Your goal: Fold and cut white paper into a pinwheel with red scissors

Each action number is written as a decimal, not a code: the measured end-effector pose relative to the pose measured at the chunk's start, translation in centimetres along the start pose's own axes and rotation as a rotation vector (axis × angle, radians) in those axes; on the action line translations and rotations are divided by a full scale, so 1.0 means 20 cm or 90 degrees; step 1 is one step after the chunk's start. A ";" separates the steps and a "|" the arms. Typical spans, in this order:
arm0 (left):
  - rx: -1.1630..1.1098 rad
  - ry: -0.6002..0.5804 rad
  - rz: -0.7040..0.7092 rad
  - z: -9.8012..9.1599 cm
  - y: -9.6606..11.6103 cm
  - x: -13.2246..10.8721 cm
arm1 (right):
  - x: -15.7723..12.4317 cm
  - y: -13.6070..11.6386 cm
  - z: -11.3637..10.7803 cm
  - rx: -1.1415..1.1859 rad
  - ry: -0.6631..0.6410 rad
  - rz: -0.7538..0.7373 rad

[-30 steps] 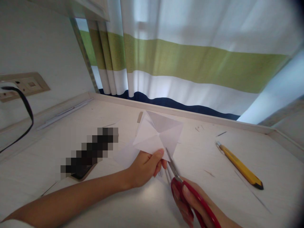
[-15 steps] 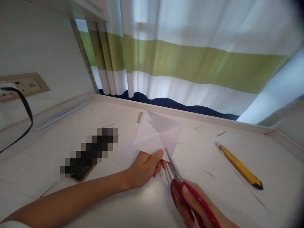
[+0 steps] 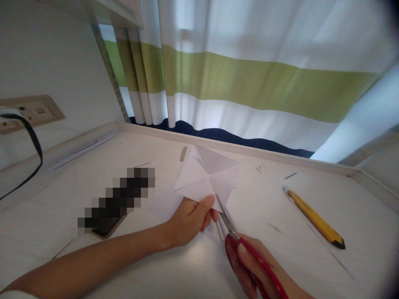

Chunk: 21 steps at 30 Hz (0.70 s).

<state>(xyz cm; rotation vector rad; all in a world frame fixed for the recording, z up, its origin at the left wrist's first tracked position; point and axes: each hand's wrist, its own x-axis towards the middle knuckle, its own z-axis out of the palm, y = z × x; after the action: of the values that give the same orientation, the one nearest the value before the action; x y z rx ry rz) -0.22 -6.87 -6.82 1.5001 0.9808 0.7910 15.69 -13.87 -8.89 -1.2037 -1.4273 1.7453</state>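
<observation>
A white sheet of paper (image 3: 199, 174) with creases meeting at its middle is pinched at its near edge by my left hand (image 3: 195, 216), thumb on top and fingers beneath. Red-handled scissors (image 3: 230, 230) are gripped in my right hand (image 3: 258, 257), thumb and fingers through the handles. Their blades lie at the paper's near right part, close to my left thumb, with the tip pointing toward the centre. How far the blades are apart is hard to make out. Another white sheet (image 3: 163, 203) lies partly under the left hand.
A yellow utility knife (image 3: 314, 216) rests on the white desk (image 3: 140, 270) at the right. On the left are a dark, pixelated phone-like object (image 3: 107, 228) and a black cable (image 3: 37, 145) from a wall socket (image 3: 40, 111). A striped curtain (image 3: 233, 74) hangs behind the desk's raised rim.
Hardly anything differs. The scissors and right hand have shifted very slightly, and the paper's far part has moved a little. My left hand keeps its hold.
</observation>
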 end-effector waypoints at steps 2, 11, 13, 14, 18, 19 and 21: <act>0.003 0.001 0.001 0.00 0.00 0.00 | 0.00 -0.01 0.00 -0.005 0.002 0.007; 0.004 0.003 0.000 0.00 0.00 0.00 | 0.01 0.01 0.01 0.032 0.019 0.033; -0.001 0.005 -0.004 0.01 0.01 -0.01 | 0.01 0.00 0.01 0.027 0.024 0.039; -0.001 0.006 -0.007 0.01 0.01 -0.01 | 0.01 -0.01 0.02 0.020 0.026 0.039; -0.001 0.003 -0.007 0.00 0.00 0.00 | 0.01 -0.04 0.03 0.010 0.036 0.036; -0.002 0.001 -0.006 0.00 0.00 0.00 | 0.01 -0.04 0.03 0.012 0.039 0.037; -0.002 0.000 -0.008 0.00 0.00 0.00 | 0.01 -0.03 0.03 0.009 0.043 0.037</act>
<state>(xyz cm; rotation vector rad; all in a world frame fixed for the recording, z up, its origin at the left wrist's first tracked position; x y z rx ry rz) -0.17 -6.96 -6.74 1.4895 0.9870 0.7837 15.05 -13.78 -8.31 -1.2961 -1.3509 1.7348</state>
